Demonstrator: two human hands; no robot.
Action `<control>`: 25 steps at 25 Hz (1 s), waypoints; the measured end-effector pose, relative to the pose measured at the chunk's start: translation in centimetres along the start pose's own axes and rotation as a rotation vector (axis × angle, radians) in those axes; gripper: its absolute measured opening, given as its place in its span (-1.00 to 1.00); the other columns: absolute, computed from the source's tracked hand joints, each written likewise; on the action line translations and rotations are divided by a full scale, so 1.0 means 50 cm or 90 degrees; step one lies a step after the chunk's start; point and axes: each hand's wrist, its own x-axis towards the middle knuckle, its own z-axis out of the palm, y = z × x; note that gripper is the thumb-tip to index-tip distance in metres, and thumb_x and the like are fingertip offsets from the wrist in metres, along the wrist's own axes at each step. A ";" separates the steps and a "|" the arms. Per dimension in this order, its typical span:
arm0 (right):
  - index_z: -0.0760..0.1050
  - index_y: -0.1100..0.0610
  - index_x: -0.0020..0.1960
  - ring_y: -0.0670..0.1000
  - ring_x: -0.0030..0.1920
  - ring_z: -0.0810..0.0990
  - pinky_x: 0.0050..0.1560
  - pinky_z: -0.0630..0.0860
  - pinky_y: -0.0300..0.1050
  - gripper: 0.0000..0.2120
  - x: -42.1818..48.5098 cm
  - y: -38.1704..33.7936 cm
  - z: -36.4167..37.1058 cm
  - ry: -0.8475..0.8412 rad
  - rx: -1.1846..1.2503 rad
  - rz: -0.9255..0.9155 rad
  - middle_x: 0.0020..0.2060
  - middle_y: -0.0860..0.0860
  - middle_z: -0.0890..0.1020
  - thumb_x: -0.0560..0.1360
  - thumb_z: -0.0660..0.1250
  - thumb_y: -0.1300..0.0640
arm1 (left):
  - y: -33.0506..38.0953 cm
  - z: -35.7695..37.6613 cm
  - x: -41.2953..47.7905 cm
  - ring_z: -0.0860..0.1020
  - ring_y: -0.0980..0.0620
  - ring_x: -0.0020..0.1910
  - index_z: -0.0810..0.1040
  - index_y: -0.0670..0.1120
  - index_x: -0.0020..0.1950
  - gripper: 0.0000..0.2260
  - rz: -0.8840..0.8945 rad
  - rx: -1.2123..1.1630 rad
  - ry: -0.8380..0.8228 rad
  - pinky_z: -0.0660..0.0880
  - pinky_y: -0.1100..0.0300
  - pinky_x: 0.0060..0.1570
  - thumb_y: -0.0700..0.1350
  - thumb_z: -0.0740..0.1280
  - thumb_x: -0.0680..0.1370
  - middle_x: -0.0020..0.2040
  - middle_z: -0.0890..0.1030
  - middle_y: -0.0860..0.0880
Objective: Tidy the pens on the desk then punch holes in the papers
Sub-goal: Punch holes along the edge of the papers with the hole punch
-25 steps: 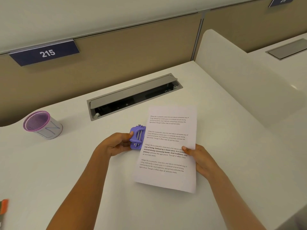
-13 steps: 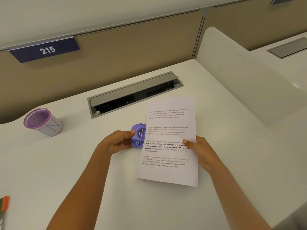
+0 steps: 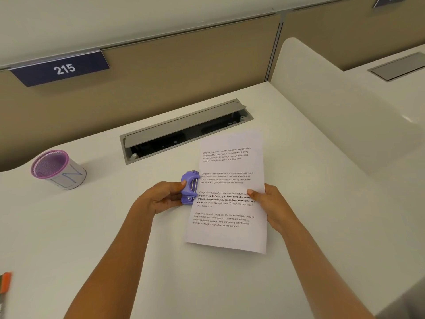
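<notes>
Paper (image 3: 230, 192) sits between our hands, its left edge fed into the slot of the purple hole punch (image 3: 190, 188). Over the last second the sheet has drifted a little farther from us and slightly to the right, while the punch has stayed clamped at the same place on the margin; we judge that we are still lining up the edge and that no hole is confirmed yet.

Our left hand (image 3: 162, 198) is closed around the hole punch, thumb on top. Our right hand (image 3: 268, 203) pinches the sheet's right edge, thumb on the printed side.

The text is in four paragraphs, each beginning "Village life is a peaceful, close-knit, and nature-connected way of living"; part of the third is bold. Beyond the left hand, a navy plate (image 3: 61, 69) reads "215". A purple-rimmed pen cup (image 3: 57, 169) left of that hand stands on the worktop (image 3: 92, 238), with blue scrawl resembling "N".
</notes>
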 end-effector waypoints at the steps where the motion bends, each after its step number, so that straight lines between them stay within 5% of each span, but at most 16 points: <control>1: 0.59 0.09 0.14 0.12 0.02 0.68 0.11 0.58 0.09 -0.77 0.003 0.001 0.002 0.000 -0.001 0.003 0.04 0.09 0.70 0.56 0.27 0.30 | -0.001 0.000 0.001 0.62 -0.18 -0.02 0.55 -0.26 0.13 -0.78 0.001 -0.003 0.001 0.58 -0.02 -0.07 -0.18 0.35 0.53 0.03 0.63 -0.27; 20: 0.59 0.09 0.16 0.00 -0.09 0.71 -0.01 0.62 0.00 -0.76 0.037 -0.020 -0.007 -0.004 -0.059 -0.011 -0.10 -0.06 0.72 0.55 0.29 0.28 | -0.013 -0.010 0.006 0.68 -0.11 -0.09 0.60 -0.20 0.04 -0.83 0.033 0.026 -0.022 0.63 0.08 -0.21 -0.14 0.37 0.52 -0.10 0.72 -0.16; 25: 0.59 0.05 0.15 0.08 0.01 0.69 0.12 0.58 0.09 -0.77 0.043 -0.029 0.000 -0.006 -0.121 -0.041 0.02 0.03 0.71 0.56 0.28 0.25 | -0.016 -0.012 0.007 0.69 -0.08 -0.12 0.61 -0.20 0.01 -0.86 0.041 0.019 -0.033 0.64 0.09 -0.21 -0.15 0.37 0.52 -0.08 0.72 -0.16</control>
